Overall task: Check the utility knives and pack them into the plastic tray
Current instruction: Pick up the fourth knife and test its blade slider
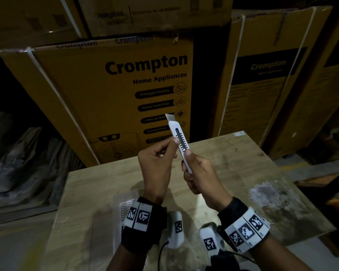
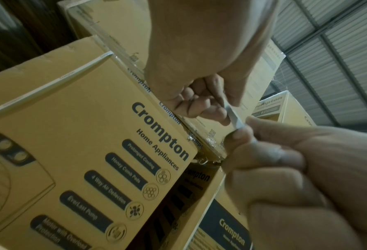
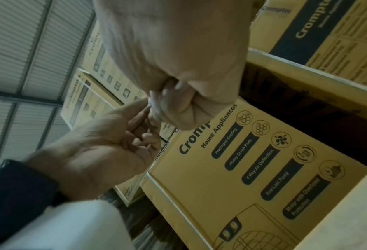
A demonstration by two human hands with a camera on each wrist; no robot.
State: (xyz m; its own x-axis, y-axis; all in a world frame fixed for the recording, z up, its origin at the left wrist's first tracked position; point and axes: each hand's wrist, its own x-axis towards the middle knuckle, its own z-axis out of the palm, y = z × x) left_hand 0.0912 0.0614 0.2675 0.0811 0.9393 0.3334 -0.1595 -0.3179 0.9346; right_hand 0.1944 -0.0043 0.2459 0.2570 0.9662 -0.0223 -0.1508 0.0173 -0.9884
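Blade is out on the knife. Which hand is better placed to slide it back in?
Probably the right hand: it grips the utility knife handle, thumb beside the slider. The left hand only pinches the body's edge.

Both wrists carry black fabric bands. The left wrist band (image 1: 139,214) bears white plates printed with black square-coded markers; the right wrist band (image 1: 245,229) bears the same. White marker-tagged housings sit below each wrist, with a thin black cable (image 1: 160,251) trailing beneath the left.

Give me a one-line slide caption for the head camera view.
Right hand grips a white utility knife, blade out, while the left hand touches its slider above the wooden table.
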